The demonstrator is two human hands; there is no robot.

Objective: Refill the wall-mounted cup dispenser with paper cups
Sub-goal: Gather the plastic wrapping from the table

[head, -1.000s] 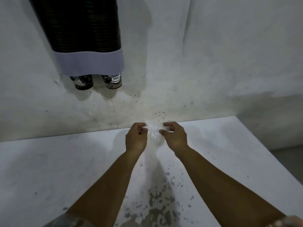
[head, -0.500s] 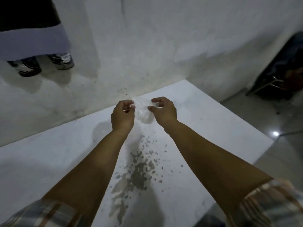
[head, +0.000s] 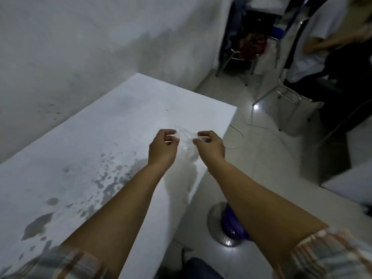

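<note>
The white table fills the left and middle of the view, its near end cut off by the lower edge and partly covered by both forearms; dark wet blotches spread across it on the near side of the fingers. To the far right of the fingers a seated person shows only in part, cut by the upper and right edges, with metal chair legs below them on the tiled floor. Nearer than the fingers, past the table's edge, a round mesh object with something purple inside lies on the floor, too dim to identify. Between the two hands hangs a thin, clear plastic wrapper, crumpled and nearly invisible against the white surface; what it contains, if anything, cannot be made out. The left hand and the right hand each curl their fingers and pinch one side of the wrapper above the table's right-hand edge. Half a second ago the cup dispenser showed at upper left with two cups poking out beneath it; it is now out of view, the camera having swung right, while the pinch on the wrapper is unchanged.
</note>
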